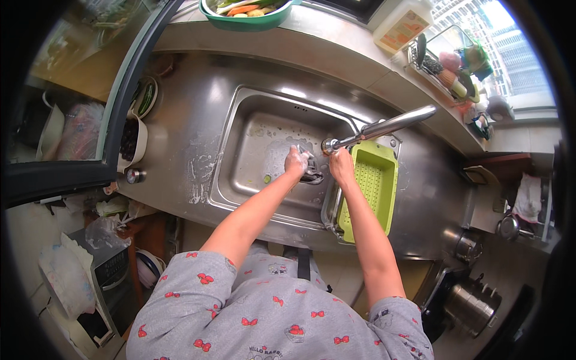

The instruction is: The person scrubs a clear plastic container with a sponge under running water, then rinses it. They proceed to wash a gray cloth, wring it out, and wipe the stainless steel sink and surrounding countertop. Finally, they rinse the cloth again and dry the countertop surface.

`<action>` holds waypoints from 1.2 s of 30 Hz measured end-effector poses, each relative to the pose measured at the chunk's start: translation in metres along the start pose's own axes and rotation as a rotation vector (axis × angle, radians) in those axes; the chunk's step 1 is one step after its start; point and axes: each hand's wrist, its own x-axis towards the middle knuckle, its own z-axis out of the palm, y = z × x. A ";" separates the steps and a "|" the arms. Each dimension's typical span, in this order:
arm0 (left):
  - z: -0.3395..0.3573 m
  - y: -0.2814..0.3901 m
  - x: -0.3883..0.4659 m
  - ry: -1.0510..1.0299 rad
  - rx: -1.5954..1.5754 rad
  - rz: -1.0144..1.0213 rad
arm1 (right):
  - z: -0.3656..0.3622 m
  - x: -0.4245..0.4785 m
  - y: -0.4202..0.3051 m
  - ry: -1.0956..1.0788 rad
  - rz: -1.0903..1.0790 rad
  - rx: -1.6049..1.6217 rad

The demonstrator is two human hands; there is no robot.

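My left hand (pixel 296 163), wet with white foam, is over the stainless steel sink basin (pixel 256 148). It is beside the dark drain opening (pixel 311 178), where something grey and wet shows. Foam and blur hide whether the fingers hold anything. My right hand (pixel 341 165) is curled against the end of the chrome faucet spout (pixel 330 146), by the basin's right side. A lime-green perforated plastic colander (pixel 374 180) sits across the sink's right edge, partly behind my right forearm. A small green scrap (pixel 267 178) lies on the basin floor among water drops.
A green bowl of vegetables (pixel 245 22) and a plastic jug (pixel 402 27) stand on the back ledge. Left of the sink are a white bowl of dark food (pixel 135 139) and an open window frame (pixel 112 135) jutting over the counter. Steel pots (pixel 472 306) are at lower right.
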 end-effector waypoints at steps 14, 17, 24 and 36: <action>0.000 0.055 0.017 -0.144 0.236 0.380 | -0.140 0.031 0.081 0.020 -0.018 -1.205; 0.009 0.048 0.020 -0.197 0.126 0.283 | -0.142 0.035 0.073 -0.050 0.047 -1.216; 0.029 0.032 0.051 -0.111 -0.426 0.031 | -0.144 0.057 0.056 -0.013 -0.036 -1.212; 0.027 0.068 0.011 0.013 -0.860 -0.424 | -0.030 -0.014 -0.032 -0.159 -0.241 -0.320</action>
